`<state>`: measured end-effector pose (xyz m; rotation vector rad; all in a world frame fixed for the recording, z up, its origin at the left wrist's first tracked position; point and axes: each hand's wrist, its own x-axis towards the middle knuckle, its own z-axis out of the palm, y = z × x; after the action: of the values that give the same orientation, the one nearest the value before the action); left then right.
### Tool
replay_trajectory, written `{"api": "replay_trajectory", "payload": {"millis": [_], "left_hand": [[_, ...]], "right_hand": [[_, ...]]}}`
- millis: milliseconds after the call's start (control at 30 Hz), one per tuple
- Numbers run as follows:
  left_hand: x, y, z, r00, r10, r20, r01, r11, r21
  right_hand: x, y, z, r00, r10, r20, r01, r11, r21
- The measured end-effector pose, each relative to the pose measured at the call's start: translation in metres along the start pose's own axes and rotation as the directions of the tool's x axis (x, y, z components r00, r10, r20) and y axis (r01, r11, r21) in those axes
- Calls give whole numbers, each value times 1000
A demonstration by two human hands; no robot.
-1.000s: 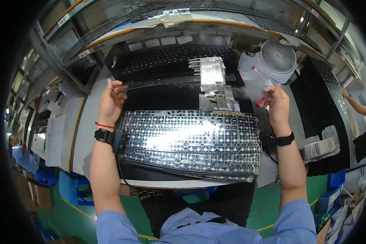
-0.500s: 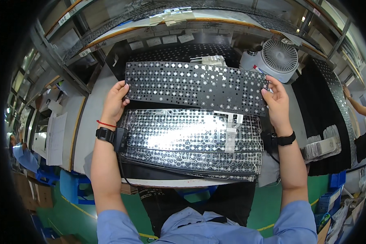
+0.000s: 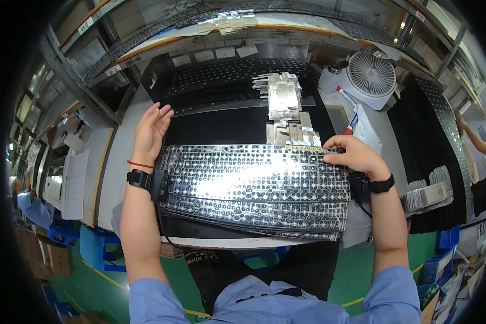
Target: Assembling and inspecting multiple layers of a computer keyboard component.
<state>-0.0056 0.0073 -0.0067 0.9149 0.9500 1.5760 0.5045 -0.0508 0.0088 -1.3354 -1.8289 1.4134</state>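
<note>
My left hand [image 3: 155, 129] is raised beside the far left corner of the sheets, fingers stretched and nothing in it. A stack of clear keyboard membrane sheets [image 3: 248, 186], dotted with a black-and-white pattern and glaring in the middle, lies across the bench before me. Thumb on top, my right hand [image 3: 356, 154] pinches the far edge of the uppermost sheet near its right end; the fingertips underneath are partly hidden. Just beyond that edge is a pile of pale flat strips [image 3: 286, 105]. Black perforated plates [image 3: 210, 78] lie at the back.
A white fan [image 3: 371, 78] stands back right, with red-capped markers [image 3: 351, 124] near it. More pale strips [image 3: 429, 194] rest on black material [image 3: 416, 135] at right. A shelf edge [image 3: 254, 29] spans the far side. A co-worker's arm [image 3: 478, 141] shows at far right.
The black perforated plate has left both hands and now lies farther back. My right hand has come down to the sheets' far edge; a white piece there is gone. My left hand has opened.
</note>
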Motion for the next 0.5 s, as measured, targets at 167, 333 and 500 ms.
{"api": "replay_trajectory", "payload": {"millis": [167,333,500], "left_hand": [[-4,1,2,995,-75,63,66,990,126],[-9,4,8,990,-119,77,105,979,175],[-14,3,17,941,-241,237,159,934,320]], "right_hand": [[-3,-4,-1,993,-66,-96,56,993,-101],[0,-3,-1,955,-187,-231,177,982,-61],[-1,-4,0,919,-217,-328,215,976,-43]]}}
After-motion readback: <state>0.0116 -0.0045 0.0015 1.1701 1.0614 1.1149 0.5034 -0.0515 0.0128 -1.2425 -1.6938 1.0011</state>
